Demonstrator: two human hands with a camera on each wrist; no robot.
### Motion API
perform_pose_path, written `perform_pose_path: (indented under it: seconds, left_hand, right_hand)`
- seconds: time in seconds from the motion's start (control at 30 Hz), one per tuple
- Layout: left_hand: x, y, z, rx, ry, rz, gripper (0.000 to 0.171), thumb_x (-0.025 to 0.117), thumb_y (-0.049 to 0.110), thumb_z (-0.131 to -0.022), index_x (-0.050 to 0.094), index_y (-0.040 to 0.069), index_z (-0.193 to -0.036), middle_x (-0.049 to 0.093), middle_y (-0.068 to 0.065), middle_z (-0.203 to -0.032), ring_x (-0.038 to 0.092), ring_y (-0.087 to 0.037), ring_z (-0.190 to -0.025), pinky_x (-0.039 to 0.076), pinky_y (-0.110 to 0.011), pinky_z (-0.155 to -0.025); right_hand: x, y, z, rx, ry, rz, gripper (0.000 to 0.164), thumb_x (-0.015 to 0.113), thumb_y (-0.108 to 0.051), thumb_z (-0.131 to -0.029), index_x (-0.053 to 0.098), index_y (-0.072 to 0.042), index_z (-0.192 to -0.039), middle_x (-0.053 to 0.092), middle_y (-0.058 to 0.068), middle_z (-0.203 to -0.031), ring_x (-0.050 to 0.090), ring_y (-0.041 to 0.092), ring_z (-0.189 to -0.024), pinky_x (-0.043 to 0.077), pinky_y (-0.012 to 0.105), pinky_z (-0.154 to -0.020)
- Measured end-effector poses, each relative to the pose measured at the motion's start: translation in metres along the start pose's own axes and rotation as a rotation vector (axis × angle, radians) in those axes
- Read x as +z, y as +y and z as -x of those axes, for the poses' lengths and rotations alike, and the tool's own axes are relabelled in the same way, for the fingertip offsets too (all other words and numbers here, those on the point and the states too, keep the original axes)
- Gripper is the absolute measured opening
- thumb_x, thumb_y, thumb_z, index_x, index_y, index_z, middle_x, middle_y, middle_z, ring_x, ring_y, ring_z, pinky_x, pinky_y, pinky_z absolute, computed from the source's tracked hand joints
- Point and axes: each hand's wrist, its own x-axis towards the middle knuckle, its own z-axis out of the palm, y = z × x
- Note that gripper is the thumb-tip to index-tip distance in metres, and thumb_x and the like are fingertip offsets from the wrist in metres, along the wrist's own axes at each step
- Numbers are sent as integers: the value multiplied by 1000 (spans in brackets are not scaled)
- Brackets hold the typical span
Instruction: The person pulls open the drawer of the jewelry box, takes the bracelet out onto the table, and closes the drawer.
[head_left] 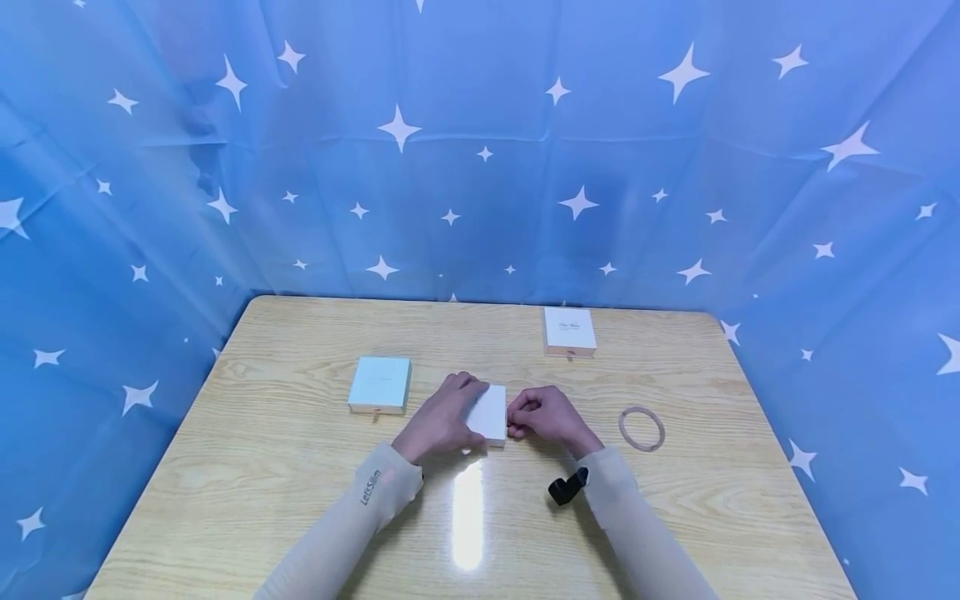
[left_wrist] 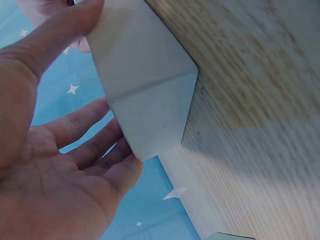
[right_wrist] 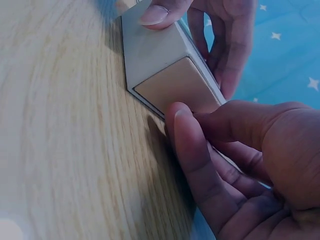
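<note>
A white drawer-style gift box [head_left: 489,414] lies on the table in front of me. My left hand [head_left: 448,417] holds its sleeve, thumb on the near side and fingers along the far side. In the right wrist view its pinkish drawer front [right_wrist: 172,85] sits flush in the open end of the sleeve. My right hand [head_left: 547,414] is at that end, thumb and index finger pinched together against the middle of the drawer front. The small pull tab between those fingertips is mostly hidden.
A light blue box [head_left: 381,382] with a small tab stands left of my left hand. Another white box [head_left: 570,329], with printed lettering and a tab, stands near the table's back edge. A pinkish ring [head_left: 642,428] lies to the right on the wooden table [head_left: 247,467].
</note>
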Motion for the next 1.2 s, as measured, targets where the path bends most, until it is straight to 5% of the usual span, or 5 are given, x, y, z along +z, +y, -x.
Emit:
perform_pose_path:
  seconds: [1.2]
  left_hand:
    - [0, 4, 2, -60, -21, 18, 99, 94, 29, -69, 46, 14, -154, 50, -3, -149, 47, -22, -135, 49, -40, -110]
  right_hand:
    - [-16, 12, 13, -24, 59, 56, 6, 67, -2, -94, 73, 0, -93, 76, 12, -81, 73, 17, -71, 63, 30, -68]
